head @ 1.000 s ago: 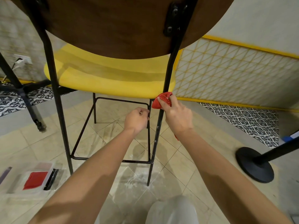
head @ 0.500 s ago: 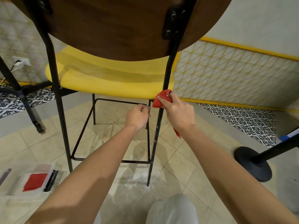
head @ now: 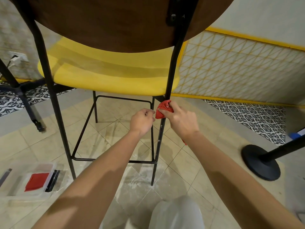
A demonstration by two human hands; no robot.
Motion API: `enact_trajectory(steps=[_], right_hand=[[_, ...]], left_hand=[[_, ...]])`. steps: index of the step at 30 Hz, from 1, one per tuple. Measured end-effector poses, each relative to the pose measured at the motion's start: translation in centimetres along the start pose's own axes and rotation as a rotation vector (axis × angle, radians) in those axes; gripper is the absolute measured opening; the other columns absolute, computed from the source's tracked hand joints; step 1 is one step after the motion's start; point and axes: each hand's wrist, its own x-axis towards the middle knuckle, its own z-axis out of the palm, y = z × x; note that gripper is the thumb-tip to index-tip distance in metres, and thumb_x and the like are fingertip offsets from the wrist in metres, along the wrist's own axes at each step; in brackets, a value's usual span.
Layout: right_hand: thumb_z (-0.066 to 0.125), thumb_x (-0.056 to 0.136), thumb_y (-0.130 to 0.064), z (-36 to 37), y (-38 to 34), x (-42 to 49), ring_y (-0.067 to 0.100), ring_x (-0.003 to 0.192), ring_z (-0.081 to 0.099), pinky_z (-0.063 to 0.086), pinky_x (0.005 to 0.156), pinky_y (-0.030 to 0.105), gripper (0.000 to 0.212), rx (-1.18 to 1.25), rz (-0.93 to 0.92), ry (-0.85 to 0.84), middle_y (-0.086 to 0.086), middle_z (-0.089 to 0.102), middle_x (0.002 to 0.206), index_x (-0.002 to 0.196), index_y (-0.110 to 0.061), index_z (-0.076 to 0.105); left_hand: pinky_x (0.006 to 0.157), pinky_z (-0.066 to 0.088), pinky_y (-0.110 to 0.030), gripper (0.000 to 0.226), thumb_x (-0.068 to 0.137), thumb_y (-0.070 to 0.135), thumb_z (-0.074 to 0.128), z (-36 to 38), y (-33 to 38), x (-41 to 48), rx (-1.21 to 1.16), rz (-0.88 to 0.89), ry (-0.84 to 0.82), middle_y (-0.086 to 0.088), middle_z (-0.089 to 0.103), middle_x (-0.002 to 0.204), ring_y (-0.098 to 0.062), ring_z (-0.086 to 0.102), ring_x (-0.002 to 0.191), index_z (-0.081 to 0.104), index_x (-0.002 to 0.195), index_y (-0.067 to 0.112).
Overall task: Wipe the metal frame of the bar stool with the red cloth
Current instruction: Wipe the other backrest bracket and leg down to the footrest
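A bar stool with a yellow seat (head: 107,80), a brown wooden backrest and a black metal frame (head: 157,146) stands right in front of me. My right hand (head: 180,119) grips the red cloth (head: 162,109), bunched around the rear right leg just under the seat. A corner of the cloth hangs below my wrist. Beside it, my left hand (head: 142,121) has its fingers curled around the thin black front leg bar.
A clear plastic box (head: 24,182) holding a red folded cloth and dark tools lies on the tiled floor at lower left. A black stanchion base (head: 260,162) stands at right. Another black table leg (head: 24,103) stands at left. A yellow-trimmed tiled wall runs behind.
My right hand has slid the cloth up the rear right leg to just under the seat. My left hand has stayed on the thin bar.
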Motion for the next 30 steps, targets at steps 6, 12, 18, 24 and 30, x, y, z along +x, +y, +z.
enact_trajectory(steps=[6,12,18,24,30], right_hand=[[0.084,0.060,-0.005,1.9,-0.4,-1.3,0.025,0.060,0.062,0.047,0.036,0.027,0.054,0.042,0.016,-0.011,0.009,0.064,0.098,0.107,-0.027,0.071],[0.087,0.053,-0.003,4.0,-1.3,-3.1,0.024,0.056,0.061,0.046,0.034,0.028,0.055,0.044,-0.005,-0.055,0.006,0.065,0.093,0.101,-0.027,0.073],[0.087,0.050,-0.005,4.1,-1.4,-2.9,0.022,0.050,0.060,0.041,0.033,0.025,0.056,0.038,-0.011,-0.090,0.005,0.065,0.090,0.099,-0.029,0.073],[0.084,0.065,-0.017,1.7,-0.8,-1.6,0.022,0.054,0.064,0.046,0.038,0.024,0.039,0.112,0.084,0.187,0.009,0.068,0.092,0.101,-0.024,0.073],[0.085,0.064,-0.022,3.0,-0.8,-1.6,0.021,0.054,0.063,0.044,0.036,0.024,0.039,0.079,0.038,0.116,0.007,0.067,0.091,0.100,-0.028,0.074]], left_hand=[[0.082,0.042,-0.025,0.035,0.098,0.030,0.036,0.5,-1.2,0.3,0.021,-0.039,-0.016,-0.002,0.070,0.105,-0.021,0.061,0.101,0.060,0.122,0.019],[0.096,0.048,-0.038,0.034,0.097,0.027,0.039,1.2,-2.6,0.3,-0.050,-0.069,-0.030,-0.006,0.071,0.102,-0.020,0.062,0.102,0.062,0.119,0.015],[0.095,0.048,-0.036,0.033,0.097,0.028,0.039,0.9,-3.1,0.6,-0.076,-0.113,-0.027,-0.002,0.069,0.094,-0.020,0.062,0.099,0.062,0.119,0.015],[0.096,0.048,-0.038,0.032,0.096,0.030,0.040,0.9,-2.2,0.9,-0.091,-0.105,-0.021,-0.002,0.069,0.092,-0.023,0.062,0.100,0.062,0.116,0.017],[0.094,0.048,-0.037,0.033,0.096,0.030,0.039,0.9,-2.0,1.0,-0.047,-0.087,-0.015,-0.002,0.068,0.101,-0.023,0.061,0.103,0.063,0.115,0.017]])
